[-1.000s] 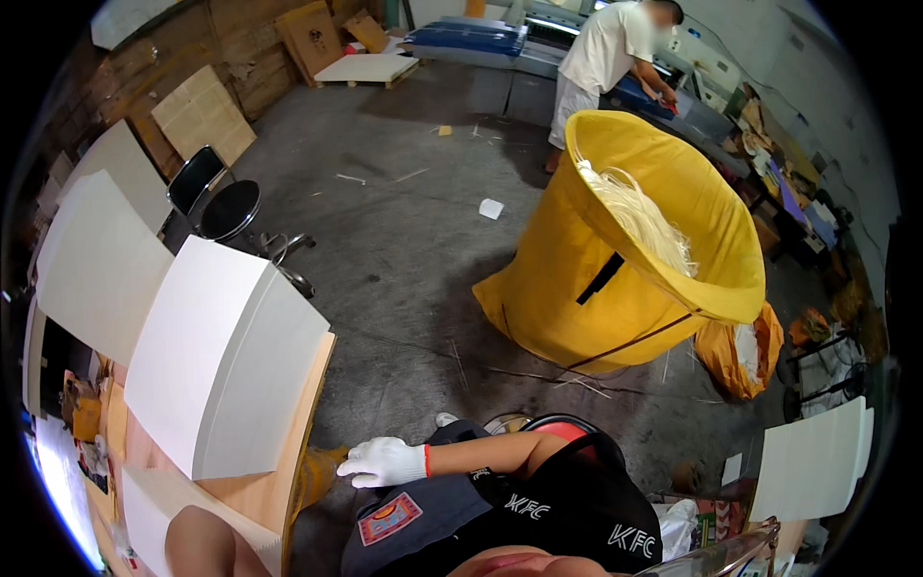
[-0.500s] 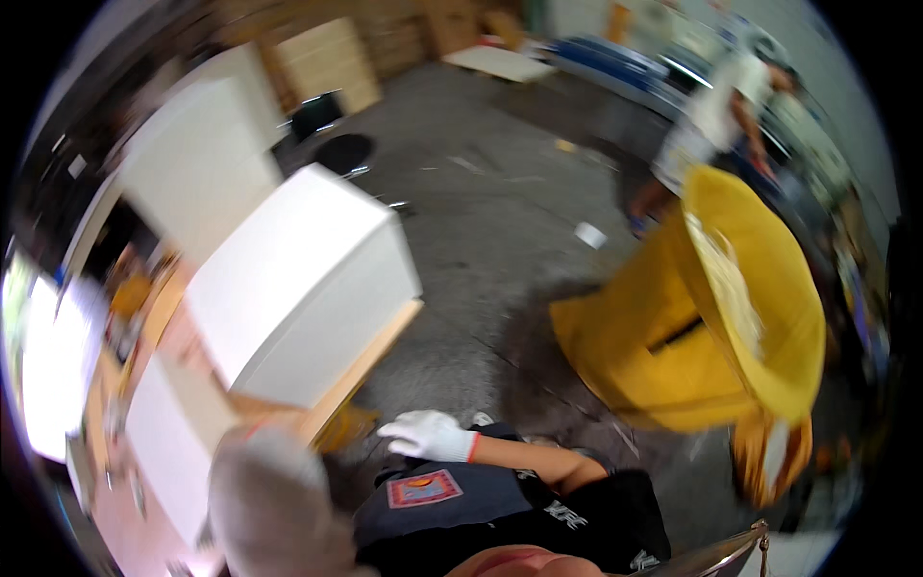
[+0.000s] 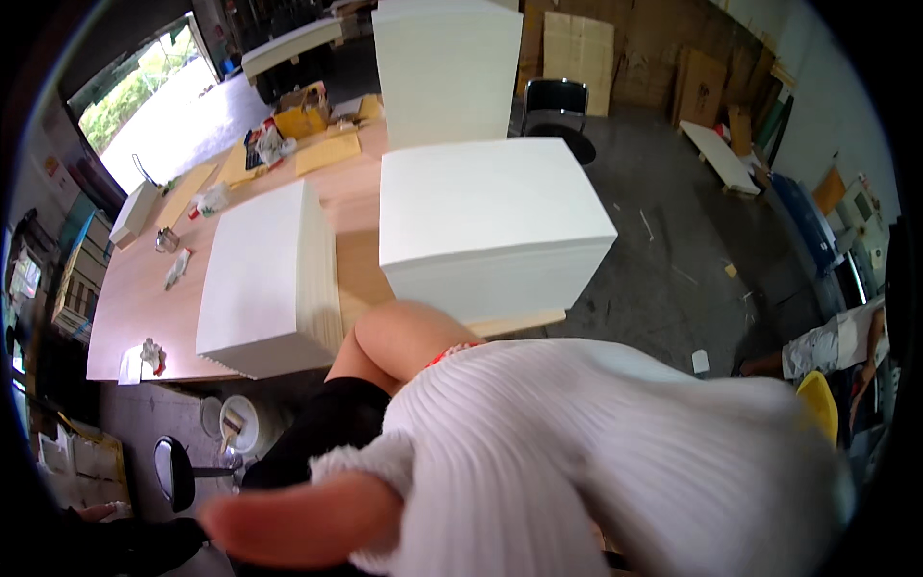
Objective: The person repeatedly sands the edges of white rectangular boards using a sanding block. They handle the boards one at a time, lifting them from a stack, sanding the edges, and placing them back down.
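Note:
My left hand (image 3: pixel 577 433), in a white ribbed knit glove with a red-edged cuff, fills the lower middle and right, very close to the camera. Its bare thumb tip sticks out to the lower left, apart from the fingers. The fingertips are hidden or blurred, and I see nothing held. My left arm bends behind it, the elbow just in front of the table (image 3: pixel 361 202). Beyond the arm, on the table, stand a large stack of white sheets (image 3: pixel 490 192) and a lower stack of white sheets (image 3: pixel 255 274) to its left. My right hand is out of view.
A tall white stack (image 3: pixel 447 72) and a black chair (image 3: pixel 556 101) stand farther back. Cardboard pieces (image 3: pixel 327 152) and a metal cup (image 3: pixel 166 240) lie about the table. Below its front edge is a white bucket (image 3: pixel 255 423). Another person (image 3: pixel 835 344) is at the right rim.
The view has swung left toward the table. My left hand now covers much of the foreground. My right hand, earlier low in its white glove, has left the picture; the yellow container is mostly hidden.

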